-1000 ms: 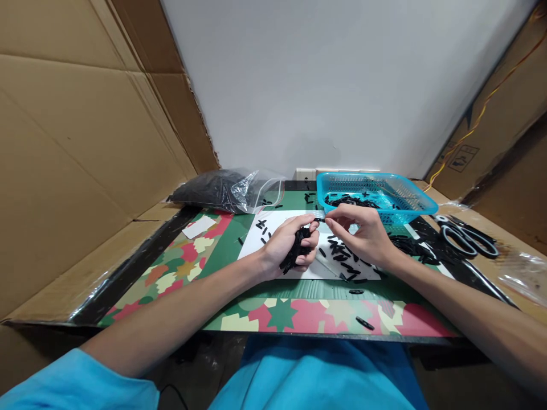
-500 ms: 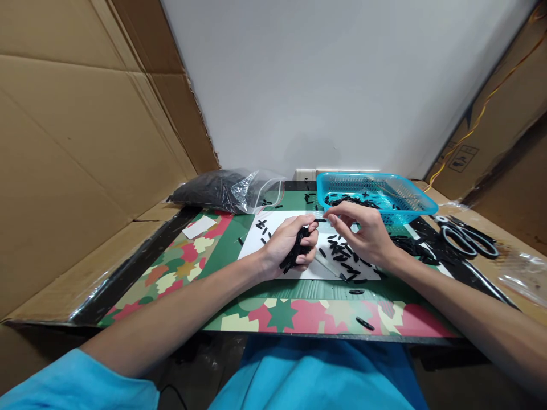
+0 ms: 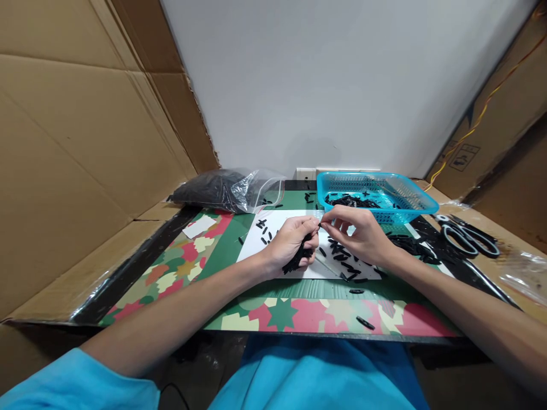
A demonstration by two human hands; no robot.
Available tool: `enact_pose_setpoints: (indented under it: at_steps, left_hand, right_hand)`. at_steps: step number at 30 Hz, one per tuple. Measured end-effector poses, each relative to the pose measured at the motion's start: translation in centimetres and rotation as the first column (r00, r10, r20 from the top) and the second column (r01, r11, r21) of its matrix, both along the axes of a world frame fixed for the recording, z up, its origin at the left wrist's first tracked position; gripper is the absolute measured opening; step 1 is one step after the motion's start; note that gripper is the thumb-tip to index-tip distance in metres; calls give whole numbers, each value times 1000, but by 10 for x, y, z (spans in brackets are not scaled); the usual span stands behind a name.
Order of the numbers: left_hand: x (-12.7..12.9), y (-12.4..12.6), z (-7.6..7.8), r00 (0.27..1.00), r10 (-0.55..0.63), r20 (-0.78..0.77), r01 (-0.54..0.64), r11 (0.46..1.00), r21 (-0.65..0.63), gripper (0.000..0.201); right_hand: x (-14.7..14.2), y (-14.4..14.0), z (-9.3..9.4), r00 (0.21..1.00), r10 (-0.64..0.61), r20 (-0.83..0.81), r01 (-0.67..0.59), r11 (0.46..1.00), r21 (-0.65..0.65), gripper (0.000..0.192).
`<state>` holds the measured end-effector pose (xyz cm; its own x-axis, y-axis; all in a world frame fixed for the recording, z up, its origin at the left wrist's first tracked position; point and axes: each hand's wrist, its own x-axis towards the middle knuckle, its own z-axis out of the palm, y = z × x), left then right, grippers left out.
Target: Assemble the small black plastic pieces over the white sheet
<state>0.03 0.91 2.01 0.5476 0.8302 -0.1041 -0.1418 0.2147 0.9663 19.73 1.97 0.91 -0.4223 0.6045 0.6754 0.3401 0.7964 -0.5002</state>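
My left hand is closed around a bundle of small black elongated pieces, whose ends stick out below the fingers. Between its thumb and forefinger tips, one more small black piece shows. My right hand pinches that same piece from the other side, so the fingertips of both hands nearly meet. Below them lies a white sheet, strewn with loose black pieces. The fingers hide most of the pinched piece.
A blue plastic basket with more black pieces stands behind my right hand. To the left at the back lies a clear zip bag full of dark contents. Scissors rest at the right, near a black pile. Cardboard walls the left side.
My right hand has moved slightly left, its thumb and forefinger closing on the small piece at my left fingertips. That piece showed lengthwise before and is now mostly covered.
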Motion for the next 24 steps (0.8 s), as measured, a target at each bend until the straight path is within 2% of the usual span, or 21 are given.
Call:
enact_pose_setpoints:
  at_steps: [5,8,13,18,22,24]
  left_hand:
    - [1,0,-3,1000,-6,-11,6,999,35,38]
    - [1,-1,-4,999,-27,-22,28,999,37,37]
    - [1,-1,-3,999,-45,-20,45,998,42,38]
    - [-1,-2,3,1000,-8,6,8,1000,1,34]
    - [-3,-2,7,1000,-7,23,9,999,-52,30]
    - [-3,-3,8,999,-10,33,13,997,-73,29]
  right_hand:
    - [2,-1,3,997,37,-60,-48,979,-197,15]
    - [3,0,2,991,64,-118,-93,962,-259,17]
    - [3,3,1,984,63,-169,-108,958,-267,21]
    - [2,1,3,973,48,-228,-122,938,-325,21]
    - [0,-1,0,979,30,-202,-85,959,-270,20]
    - [1,1,-1,985,-6,-170,-26,982,-189,16]
